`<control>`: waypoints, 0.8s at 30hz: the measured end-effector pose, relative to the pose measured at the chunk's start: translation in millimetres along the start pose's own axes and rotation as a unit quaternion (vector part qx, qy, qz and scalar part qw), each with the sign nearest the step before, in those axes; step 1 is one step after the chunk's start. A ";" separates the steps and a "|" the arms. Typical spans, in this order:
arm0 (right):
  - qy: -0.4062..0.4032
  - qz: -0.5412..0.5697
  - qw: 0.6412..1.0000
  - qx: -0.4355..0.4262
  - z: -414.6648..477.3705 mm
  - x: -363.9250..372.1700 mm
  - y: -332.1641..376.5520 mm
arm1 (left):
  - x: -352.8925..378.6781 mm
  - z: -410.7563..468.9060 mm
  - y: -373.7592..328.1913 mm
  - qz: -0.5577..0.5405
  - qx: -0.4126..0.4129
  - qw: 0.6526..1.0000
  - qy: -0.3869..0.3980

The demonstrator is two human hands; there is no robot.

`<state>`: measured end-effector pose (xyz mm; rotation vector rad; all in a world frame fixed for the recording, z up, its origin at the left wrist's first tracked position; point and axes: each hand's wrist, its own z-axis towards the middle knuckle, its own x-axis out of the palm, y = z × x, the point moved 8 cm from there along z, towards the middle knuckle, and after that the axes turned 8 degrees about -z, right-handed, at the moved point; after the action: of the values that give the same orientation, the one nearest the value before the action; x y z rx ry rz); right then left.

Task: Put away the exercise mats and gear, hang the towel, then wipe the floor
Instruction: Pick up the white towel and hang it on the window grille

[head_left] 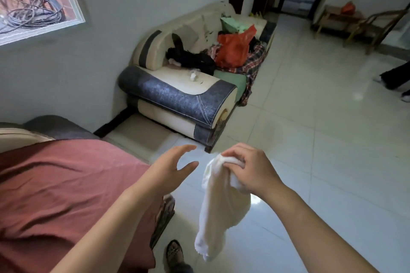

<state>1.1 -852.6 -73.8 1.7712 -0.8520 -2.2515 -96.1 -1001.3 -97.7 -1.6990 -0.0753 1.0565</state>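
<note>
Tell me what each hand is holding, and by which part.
The right hand pinches the white towel at its bunched top end; the rest hangs free. The left hand is open and holds nothing.

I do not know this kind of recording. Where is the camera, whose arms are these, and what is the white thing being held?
There is one picture and no machine. A camera worn on a person's head looks forward and down, so the two bare arms are that person's own. The right hand grips the top of a white towel, which hangs above the tiled floor. The left hand is open beside it, touching nothing. At the left lies a reddish cover; ahead stands a sofa piled with clothes and a red bag.
</note>
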 end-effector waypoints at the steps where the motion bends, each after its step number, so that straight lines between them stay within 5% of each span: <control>1: 0.010 -0.005 1.000 -0.006 20.5 6.1 0.9 | -12.1 14.6 6.1 -0.004 -0.005 1.000 -0.009; 24: 0.023 0.089 0.979 -0.184 470.1 42.3 44.3 | -230.9 326.4 95.9 0.036 -0.084 0.976 -0.198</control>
<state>-458.7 -749.9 -20.8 1.5088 -0.5188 -2.0821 -495.4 -919.9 -43.2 -1.6258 -0.3711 1.4674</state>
